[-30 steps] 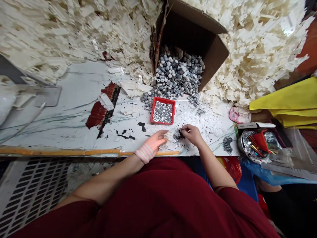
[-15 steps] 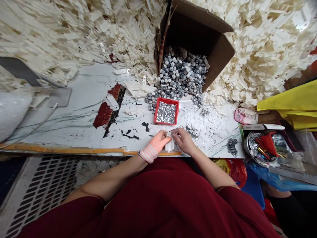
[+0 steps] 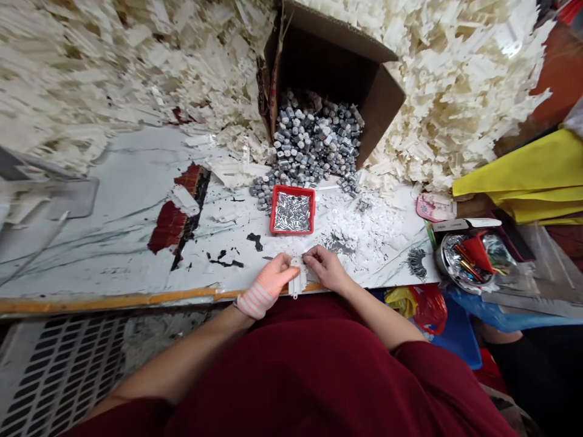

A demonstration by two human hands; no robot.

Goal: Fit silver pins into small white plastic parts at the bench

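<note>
At the table's front edge, a flat white plastic piece (image 3: 297, 284) is pinched by my left hand (image 3: 268, 284), which wears a striped orange glove. Close by on its right side, my bare right hand (image 3: 325, 267) has its thumb and fingertips pressed together at the piece's upper end. Whatever sits in those fingertips is too small to make out. Just beyond both hands stands a red tray (image 3: 314, 213) holding many small metal pins (image 3: 291, 212). White bits (image 3: 364, 227) lie scattered to its right.
Behind the tray a cardboard box (image 3: 385, 109) lies on its side, spilling small grey-and-white parts (image 3: 314, 136). Heaps of cream plastic pieces (image 3: 91, 67) surround it. A metal bowl (image 3: 444, 258) with tools and a yellow cloth (image 3: 523, 176) are at right. The tabletop (image 3: 127, 200) has torn patches.
The view has shifted, so the table contents appear further left. More of the white piece now shows between my hands, its lower end extending over the table edge.
</note>
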